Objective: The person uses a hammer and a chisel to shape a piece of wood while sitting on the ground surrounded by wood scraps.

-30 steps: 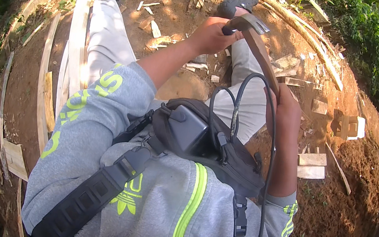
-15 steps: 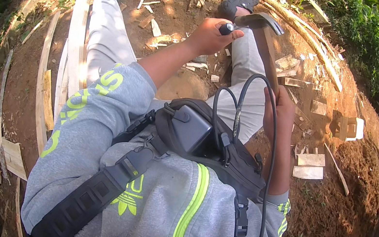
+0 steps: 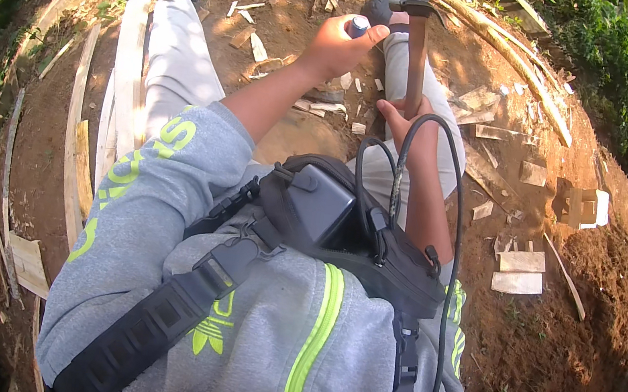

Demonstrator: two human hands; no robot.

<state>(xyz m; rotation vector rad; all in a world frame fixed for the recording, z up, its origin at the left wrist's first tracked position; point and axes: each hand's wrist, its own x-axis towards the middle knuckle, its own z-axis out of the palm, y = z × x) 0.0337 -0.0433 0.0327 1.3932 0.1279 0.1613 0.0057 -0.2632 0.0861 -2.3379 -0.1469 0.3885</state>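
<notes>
My left hand [image 3: 335,47] is closed around a dark tool handle [image 3: 358,27] with a rounded end; the rest of that tool is hidden beneath the fist. The thumb stretches along its right side. My right hand [image 3: 407,124] grips a hammer [image 3: 415,61] low on its brown wooden handle. The hammer's dark metal head [image 3: 414,6] is up at the far end, over my right shoe [image 3: 382,10]. A gap separates the hammer from the left hand.
Wood chips [image 3: 258,47] and cut pieces lie on brown soil between and beside my legs. Long boards [image 3: 128,71] run along my left leg. Small blocks [image 3: 517,283] and a notched wooden block [image 3: 586,209] sit at right. A black cable [image 3: 458,169] loops from my waist pouch [image 3: 329,206].
My right hand has moved left and away from my body, bringing the hammer more upright and nearer the left hand. My left hand has shifted slightly left and farther out.
</notes>
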